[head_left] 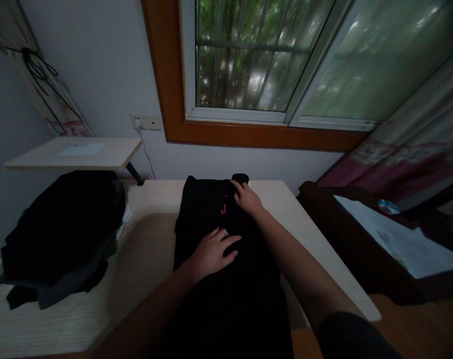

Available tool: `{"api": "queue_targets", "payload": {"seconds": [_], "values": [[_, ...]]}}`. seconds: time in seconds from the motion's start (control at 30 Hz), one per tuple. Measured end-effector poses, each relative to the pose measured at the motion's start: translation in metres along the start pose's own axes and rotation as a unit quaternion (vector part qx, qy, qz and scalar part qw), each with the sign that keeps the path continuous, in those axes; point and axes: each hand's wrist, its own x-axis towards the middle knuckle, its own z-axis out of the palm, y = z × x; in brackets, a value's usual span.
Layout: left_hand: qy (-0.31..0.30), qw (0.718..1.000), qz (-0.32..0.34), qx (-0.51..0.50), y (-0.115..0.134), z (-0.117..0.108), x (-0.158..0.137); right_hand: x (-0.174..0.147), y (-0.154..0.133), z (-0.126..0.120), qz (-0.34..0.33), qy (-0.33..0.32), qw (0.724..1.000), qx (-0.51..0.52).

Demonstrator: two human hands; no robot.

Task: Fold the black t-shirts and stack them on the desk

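A black garment (226, 299) lies spread lengthwise over the light wooden table (157, 199), from its far edge towards me. Small pink markings (223, 209) show on its far part. My left hand (213, 252) rests palm down on the middle of the cloth, its fingers spread. Farther off, my right hand (247, 198) touches the cloth near its far right corner, the index finger stretched out and nothing visible in its grasp. Just beyond those fingers is a small dark rounded thing (240, 177), whose kind I cannot make out.
To the left, a heap of dark clothes (65, 229) sits on the table below a raised wooden shelf (125, 149) bearing a paper sheet. A window (248, 114) and wall sockets (146, 122) are behind. Dark furniture (357, 249) with a pale sheet stands right.
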Motion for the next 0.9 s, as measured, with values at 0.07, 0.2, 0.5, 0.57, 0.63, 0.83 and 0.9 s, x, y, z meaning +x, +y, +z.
{"api": "queue_targets", "payload": {"seconds": [0.07,0.2,0.5,0.57,0.63,0.83,0.9], "values": [[-0.008,1.000,0.010,0.010,-0.001,0.001,-0.002,0.007,-0.004,0.001,-0.004,-0.016,1.000,-0.008],[-0.028,0.998,0.040,0.028,-0.002,-0.001,-0.006,0.019,-0.003,0.008,0.014,-0.032,0.999,0.016],[-0.035,0.998,0.021,0.040,0.006,-0.005,-0.001,0.032,0.034,0.024,0.085,0.027,0.970,0.226],[-0.033,0.998,-0.009,0.044,0.012,-0.005,0.008,0.031,0.039,0.023,0.103,0.052,0.962,0.249],[-0.033,0.996,-0.044,0.063,0.019,-0.003,0.019,0.032,0.040,0.022,0.121,0.077,0.953,0.267],[-0.066,0.985,-0.081,0.136,0.035,0.008,0.041,0.037,0.035,0.012,0.143,0.129,0.935,0.297],[-0.055,0.988,-0.086,0.112,0.036,0.007,0.040,0.040,0.033,0.006,0.144,0.134,0.932,0.303]]}}
